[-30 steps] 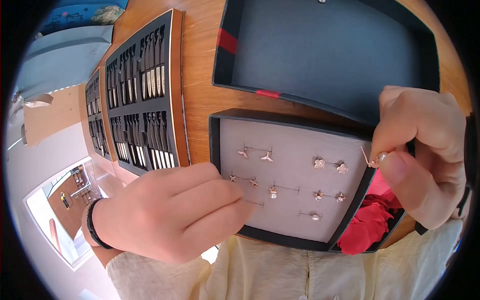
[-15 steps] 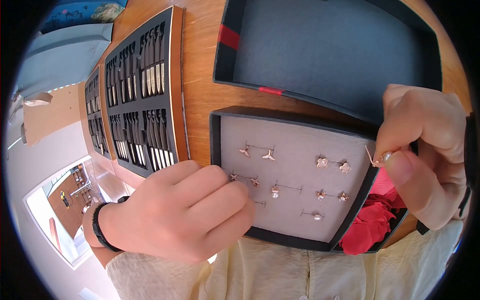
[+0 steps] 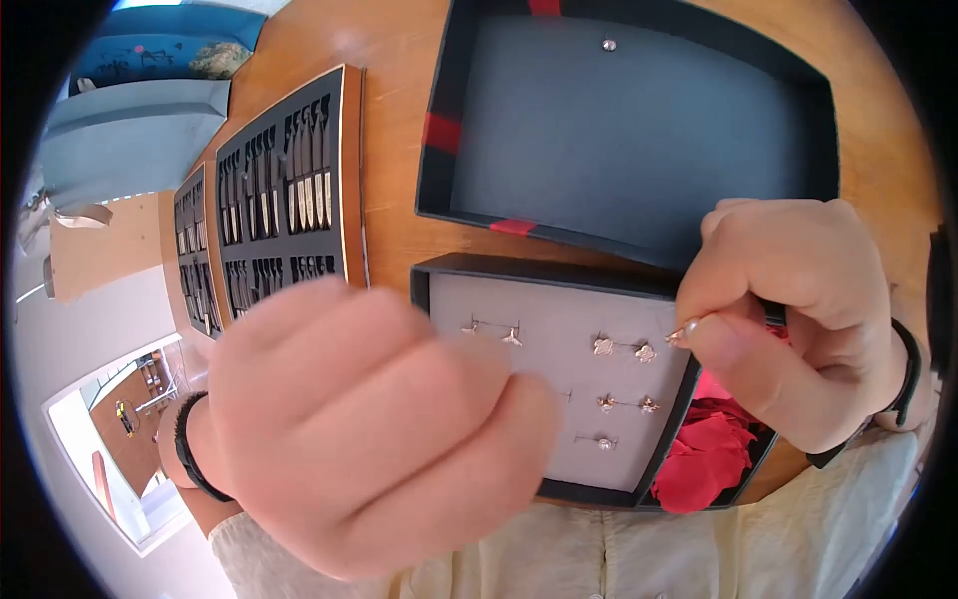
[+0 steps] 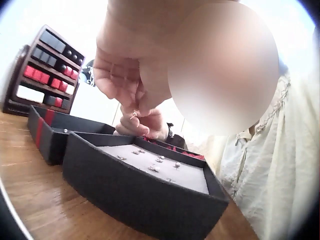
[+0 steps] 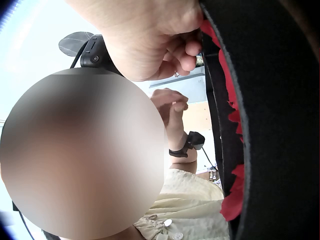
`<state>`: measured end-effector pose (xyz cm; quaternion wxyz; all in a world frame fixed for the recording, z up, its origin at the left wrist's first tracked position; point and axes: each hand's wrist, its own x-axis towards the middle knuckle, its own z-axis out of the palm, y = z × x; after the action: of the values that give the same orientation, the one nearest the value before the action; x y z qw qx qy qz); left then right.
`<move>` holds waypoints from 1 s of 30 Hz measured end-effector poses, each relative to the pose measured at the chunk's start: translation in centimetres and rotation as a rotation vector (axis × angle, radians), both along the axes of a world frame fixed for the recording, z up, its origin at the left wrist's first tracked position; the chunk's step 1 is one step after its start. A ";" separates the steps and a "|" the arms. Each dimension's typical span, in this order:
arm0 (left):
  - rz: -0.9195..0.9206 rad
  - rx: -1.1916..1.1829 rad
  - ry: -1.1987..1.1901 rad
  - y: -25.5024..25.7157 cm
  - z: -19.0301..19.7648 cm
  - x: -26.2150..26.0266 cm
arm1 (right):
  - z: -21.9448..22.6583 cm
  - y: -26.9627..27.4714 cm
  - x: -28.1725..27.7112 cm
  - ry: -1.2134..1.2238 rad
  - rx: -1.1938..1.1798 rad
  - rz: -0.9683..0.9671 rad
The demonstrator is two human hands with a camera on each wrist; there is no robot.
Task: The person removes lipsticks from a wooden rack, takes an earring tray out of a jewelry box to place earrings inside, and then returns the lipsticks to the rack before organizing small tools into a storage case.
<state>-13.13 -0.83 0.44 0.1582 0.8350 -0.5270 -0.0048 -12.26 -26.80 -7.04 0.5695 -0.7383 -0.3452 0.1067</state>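
Observation:
In the head view my right hand pinches a small gold earring with a pearl between thumb and index finger, over the right rim of a dark jewellery box. Pairs of earrings stand in its grey pad, among them clover-shaped earrings and a pearl earring. My left hand is raised over the box's left part with fingers curled, and hides some earrings. Its fingertips are turned away there; in the left wrist view the left hand overlaps the right, and I cannot tell whether it holds anything.
Behind the box lies a dark lid with red bands and a small round stud in it. Red petals fill a compartment at the right. Cases of slim pieces stand left. A drawer rack shows in the left wrist view.
My left hand has risen toward the head camera and shifted right, covering more of the box. My right hand keeps its pinch on the earring. The head view has shifted, bringing the lid's stud into sight.

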 end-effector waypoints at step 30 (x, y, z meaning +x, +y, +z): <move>-0.004 -0.290 -0.118 -3.2 -3.2 2.5 | 0.4 0.8 -0.6 0.247 0.250 -0.104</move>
<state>-10.64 -4.00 -2.73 0.2460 0.8011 -0.5323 0.1202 -12.83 -25.96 -6.62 0.6995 -0.6600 -0.2445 0.1235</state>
